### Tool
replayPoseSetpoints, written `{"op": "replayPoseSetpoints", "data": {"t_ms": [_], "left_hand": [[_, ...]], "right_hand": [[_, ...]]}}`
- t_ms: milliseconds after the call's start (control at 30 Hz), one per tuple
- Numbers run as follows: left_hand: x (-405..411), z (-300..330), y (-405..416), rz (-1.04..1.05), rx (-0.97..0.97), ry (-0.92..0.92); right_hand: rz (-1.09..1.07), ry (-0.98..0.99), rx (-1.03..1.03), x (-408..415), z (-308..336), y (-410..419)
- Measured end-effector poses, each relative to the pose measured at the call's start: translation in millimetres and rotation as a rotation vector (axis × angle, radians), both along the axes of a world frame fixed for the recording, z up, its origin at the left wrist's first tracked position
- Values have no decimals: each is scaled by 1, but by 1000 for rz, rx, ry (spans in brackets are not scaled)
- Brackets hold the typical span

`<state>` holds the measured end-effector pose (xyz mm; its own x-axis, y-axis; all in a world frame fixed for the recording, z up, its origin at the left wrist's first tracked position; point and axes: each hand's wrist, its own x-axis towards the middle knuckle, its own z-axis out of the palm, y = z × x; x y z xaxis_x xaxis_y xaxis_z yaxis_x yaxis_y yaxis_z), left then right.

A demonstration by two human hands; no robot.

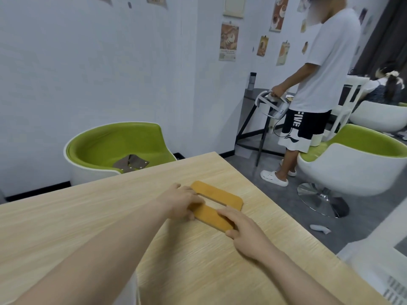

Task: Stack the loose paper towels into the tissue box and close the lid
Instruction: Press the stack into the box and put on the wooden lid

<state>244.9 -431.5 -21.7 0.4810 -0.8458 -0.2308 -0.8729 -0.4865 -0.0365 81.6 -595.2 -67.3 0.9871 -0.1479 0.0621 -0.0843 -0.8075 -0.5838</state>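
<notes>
Here, both hands met on the orange lid lying flat on the bench.

From the head view, the slotted lid (pixel 217 203) lay flat on the pale wooden bench (pixel 110 216), near its far right edge. The left hand (pixel 180 200) rested on the lid's left end, its fingers (pixel 196 200) laid nearly straight across the top, curling round nothing. The right hand (pixel 246 232) pinched the lid's near right end, fingers on top and thumb against the edge. No tissue box or paper towels could be made out. Beyond the bench stood a green chair (pixel 119 146) with brown cloth on its seat, and a person (pixel 317 89) in a white shirt holding a headset.
</notes>
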Motion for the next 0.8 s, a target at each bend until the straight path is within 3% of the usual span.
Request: {"op": "replayPoseSetpoints", "data": {"t_ms": [100, 233, 367, 800], "left_hand": [[-5, 5, 2, -57, -4, -34], [-18, 16, 3, -194, 79, -109], [-31, 28, 14, -237, 89, -161], [-104, 103, 156, -73, -362, -174]], "right_hand": [[16, -16, 26, -8, -2, 1], [-17, -153, -170, -14, -5, 17], [69, -146, -373, -21, 3, 21], [385, -288, -437, -67, 105, 92]]}}
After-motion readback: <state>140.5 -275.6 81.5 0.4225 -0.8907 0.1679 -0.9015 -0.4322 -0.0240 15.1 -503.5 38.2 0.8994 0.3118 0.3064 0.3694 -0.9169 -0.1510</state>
